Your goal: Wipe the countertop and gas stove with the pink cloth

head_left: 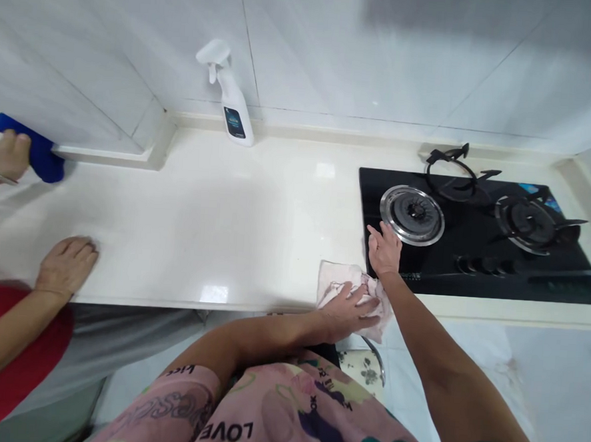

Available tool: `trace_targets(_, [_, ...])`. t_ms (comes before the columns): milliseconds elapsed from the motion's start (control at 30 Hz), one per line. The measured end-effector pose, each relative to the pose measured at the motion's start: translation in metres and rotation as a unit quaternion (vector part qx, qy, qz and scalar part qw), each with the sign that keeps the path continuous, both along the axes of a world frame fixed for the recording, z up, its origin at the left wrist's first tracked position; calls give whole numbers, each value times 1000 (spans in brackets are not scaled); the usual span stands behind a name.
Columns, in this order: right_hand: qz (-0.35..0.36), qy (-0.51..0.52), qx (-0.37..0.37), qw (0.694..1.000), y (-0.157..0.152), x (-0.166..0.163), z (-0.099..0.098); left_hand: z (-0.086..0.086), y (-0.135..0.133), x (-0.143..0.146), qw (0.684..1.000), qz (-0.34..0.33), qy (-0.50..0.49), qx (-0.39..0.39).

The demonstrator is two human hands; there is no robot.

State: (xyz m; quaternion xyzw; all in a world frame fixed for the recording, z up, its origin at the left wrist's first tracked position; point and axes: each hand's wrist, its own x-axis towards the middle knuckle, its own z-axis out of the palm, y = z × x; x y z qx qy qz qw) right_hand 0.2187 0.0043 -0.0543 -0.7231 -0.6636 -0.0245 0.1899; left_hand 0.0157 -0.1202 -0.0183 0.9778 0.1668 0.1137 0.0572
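Observation:
My left hand (pixel 349 309) lies on a pale pink cloth (pixel 334 280) at the front edge of the white countertop (pixel 216 216), fingers curled over the fabric. My right hand (pixel 384 248) rests flat with fingers stretched out on the near left corner of the black gas hob (pixel 473 258), just below the left burner (pixel 413 215). It holds nothing.
A white spray bottle (pixel 230 100) stands at the back by the tiled wall. A loose pan support (pixel 453 170) lies behind the hob. At the left, another person in red rests one hand (pixel 67 264) on the counter and holds a blue cloth (pixel 34 148) against the wall.

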Motion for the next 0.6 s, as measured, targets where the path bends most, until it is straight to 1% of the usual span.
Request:
trace_targets(67, [4, 4, 10, 1000, 0, 1, -1, -1, -3, -19, 1000, 10, 5, -5])
trace_targets(133, [7, 6, 15, 1000, -1, 2, -2, -1, -6, -46, 999, 36, 16, -9])
trace_targets(267, [11, 3, 19, 1000, -5, 3, -5, -2, -15, -116, 994, 87, 62, -21])
trace_targets(333, [16, 2, 22, 1000, -7, 5, -8, -2, -18, -161, 989, 106, 94, -28])
trace_targets(433, [25, 4, 30, 999, -8, 7, -12, -1, -20, -239, 981, 139, 131, -19])
trace_targets(533, [31, 1, 34, 999, -8, 8, -15, 5, -19, -319, 972, 176, 153, -23])
trace_targets(600, [32, -6, 33, 999, -8, 7, -15, 11, -18, -365, 966, 197, 164, -36])
